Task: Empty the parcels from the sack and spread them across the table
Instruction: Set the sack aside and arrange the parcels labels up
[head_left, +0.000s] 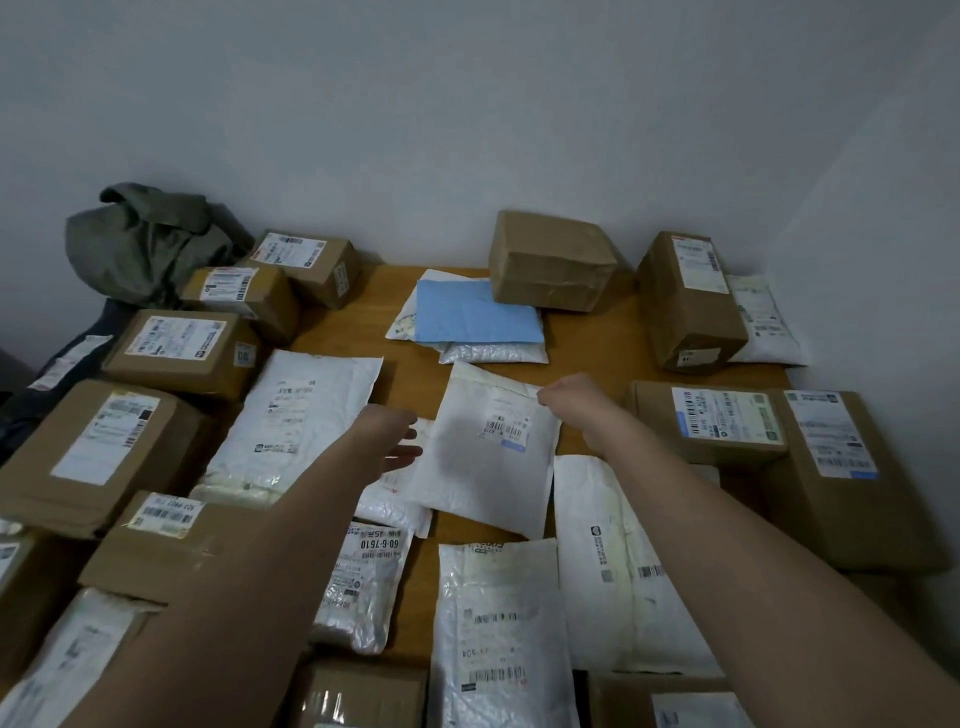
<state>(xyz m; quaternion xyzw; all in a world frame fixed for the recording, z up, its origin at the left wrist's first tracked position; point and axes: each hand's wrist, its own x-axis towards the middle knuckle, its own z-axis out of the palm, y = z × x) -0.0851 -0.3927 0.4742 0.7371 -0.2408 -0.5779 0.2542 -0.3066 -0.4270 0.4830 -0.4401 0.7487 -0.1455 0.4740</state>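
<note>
A white padded mailer (485, 449) is held above the middle of the desk (597, 338), pinched at its far right corner by the right hand (574, 397). The left hand (397, 441) is kept flat and apart at the mailer's left edge, gripping nothing. Boxes and envelopes are spread all around; the green sack (150, 244) is slumped at the far left. The mailer is judged light, floppy and slick, best taken by its edges.

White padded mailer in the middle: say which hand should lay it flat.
Right. The right hand already pinches the white padded mailer's far corner; the left hand is open beside its edge.
</note>
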